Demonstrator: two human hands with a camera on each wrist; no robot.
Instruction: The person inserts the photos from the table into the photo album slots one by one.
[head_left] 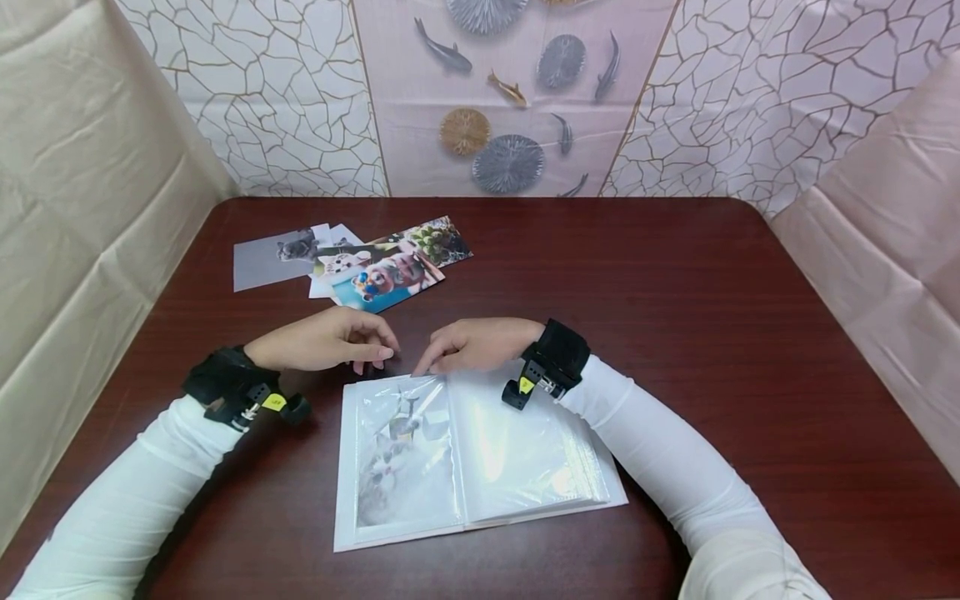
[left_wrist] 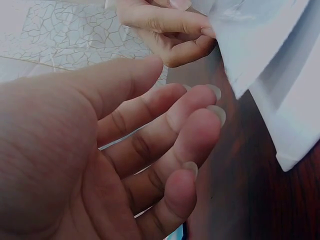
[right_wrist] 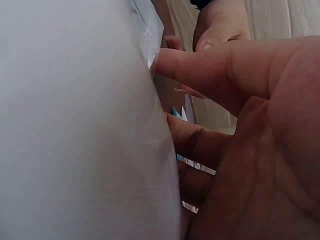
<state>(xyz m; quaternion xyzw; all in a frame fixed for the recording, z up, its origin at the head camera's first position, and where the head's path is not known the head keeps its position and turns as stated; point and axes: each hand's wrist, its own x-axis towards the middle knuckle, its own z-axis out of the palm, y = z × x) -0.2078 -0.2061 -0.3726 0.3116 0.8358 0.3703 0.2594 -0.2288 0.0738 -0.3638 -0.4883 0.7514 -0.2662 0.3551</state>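
Note:
An open photo album (head_left: 345, 467) lies in front of me; its left page has a clear plastic sleeve (head_left: 435, 508) with a pale cat picture inside. At the top edge of that page, my right hand (head_left: 487, 343) pinches the sleeve's edge with its fingertips. The right wrist view shows the right hand (right_wrist: 250, 100) behind a white page (right_wrist: 80, 120), one fingertip against shiny plastic. My left hand (head_left: 330, 340) hovers just beyond the album's top left corner, holding nothing. Its loosely bent fingers appear close up in the left wrist view, where the left hand (left_wrist: 115, 150) faces the album's corner.
Several loose photos overlap at the back left of the dark wooden table (head_left: 675, 275). A photo with a blue ground (head_left: 390, 279) is on top, and a grey cat photo (head_left: 270, 258) sticks out leftward. Cloth hangings (head_left: 90, 208) enclose the table's sides and back.

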